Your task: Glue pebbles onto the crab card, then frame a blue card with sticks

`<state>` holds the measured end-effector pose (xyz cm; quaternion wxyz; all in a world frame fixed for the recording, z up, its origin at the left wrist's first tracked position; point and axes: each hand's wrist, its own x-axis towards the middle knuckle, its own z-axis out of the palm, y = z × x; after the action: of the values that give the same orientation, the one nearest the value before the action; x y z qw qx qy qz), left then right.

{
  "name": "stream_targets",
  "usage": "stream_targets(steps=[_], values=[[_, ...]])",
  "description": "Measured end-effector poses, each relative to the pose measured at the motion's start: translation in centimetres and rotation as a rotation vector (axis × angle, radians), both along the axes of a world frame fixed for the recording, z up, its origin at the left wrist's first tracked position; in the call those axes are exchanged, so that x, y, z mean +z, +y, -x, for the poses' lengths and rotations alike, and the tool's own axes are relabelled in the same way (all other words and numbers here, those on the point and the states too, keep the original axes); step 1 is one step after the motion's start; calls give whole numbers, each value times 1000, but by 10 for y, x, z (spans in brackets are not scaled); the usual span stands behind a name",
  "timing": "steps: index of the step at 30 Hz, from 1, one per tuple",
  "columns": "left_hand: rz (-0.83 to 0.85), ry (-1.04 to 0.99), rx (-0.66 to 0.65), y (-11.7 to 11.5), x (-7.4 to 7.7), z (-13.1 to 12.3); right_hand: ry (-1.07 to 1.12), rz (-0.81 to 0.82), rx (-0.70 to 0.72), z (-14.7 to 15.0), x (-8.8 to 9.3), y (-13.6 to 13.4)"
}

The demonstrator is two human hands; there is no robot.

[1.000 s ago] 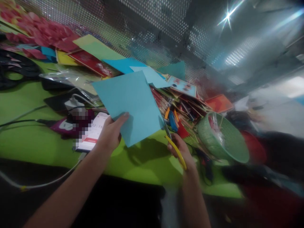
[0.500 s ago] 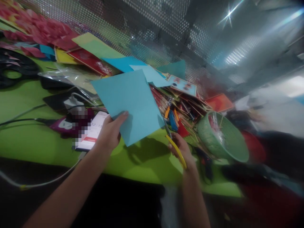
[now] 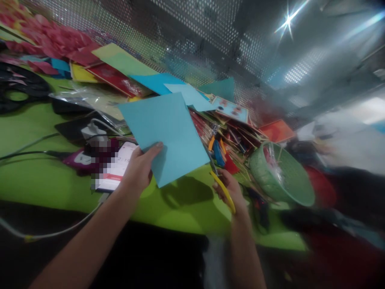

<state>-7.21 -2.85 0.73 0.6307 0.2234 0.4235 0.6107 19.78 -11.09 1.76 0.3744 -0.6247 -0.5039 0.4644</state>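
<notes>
A sheet of light blue paper (image 3: 168, 132) is held above the green table, tilted, with its shadow below it. My left hand (image 3: 141, 166) is closed on the sheet's lower left edge, thumb on top and the other fingers hidden beneath. My right hand (image 3: 230, 186) grips a pair of scissors (image 3: 223, 190) with yellow handles. The scissor blades point up and away, at the sheet's right corner. Whether the blades touch the paper I cannot tell. Just left of my left hand, a phone (image 3: 116, 168) with a lit screen lies on the table.
A green basket (image 3: 258, 172) with plastic-wrapped stuff stands at the right, near a dark glue gun (image 3: 261, 208). Coloured papers (image 3: 120, 60), sticks (image 3: 204, 126) and pink paper flowers (image 3: 54, 38) line the back. Left are a purple power strip (image 3: 80, 158), cables and a black reel (image 3: 21, 86).
The blue sheet has shifted slightly down and to the right, its right corner now overlapping more of the scissor blades. Both hands keep their hold.
</notes>
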Motion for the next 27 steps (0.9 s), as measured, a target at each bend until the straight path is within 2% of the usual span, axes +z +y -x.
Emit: stream_targets(steps=[6, 10, 15, 20, 24, 27], values=[[45, 33, -79, -1, -1, 1, -237, -210, 28, -3, -2, -2], [57, 65, -143, -2, -1, 1, -385, -223, 27, -2, 1, -3], [63, 93, -160, -3, -1, 2, -407, -201, 24, 1, 1, -2], [115, 122, -183, -4, 3, 1, -378, -238, -109, -5, -3, 2], [130, 199, -243, -5, 3, 1, -507, -331, -232, -33, 16, 8], [107, 272, -383, -7, 3, 2, -800, -294, -276, -62, 37, 20]])
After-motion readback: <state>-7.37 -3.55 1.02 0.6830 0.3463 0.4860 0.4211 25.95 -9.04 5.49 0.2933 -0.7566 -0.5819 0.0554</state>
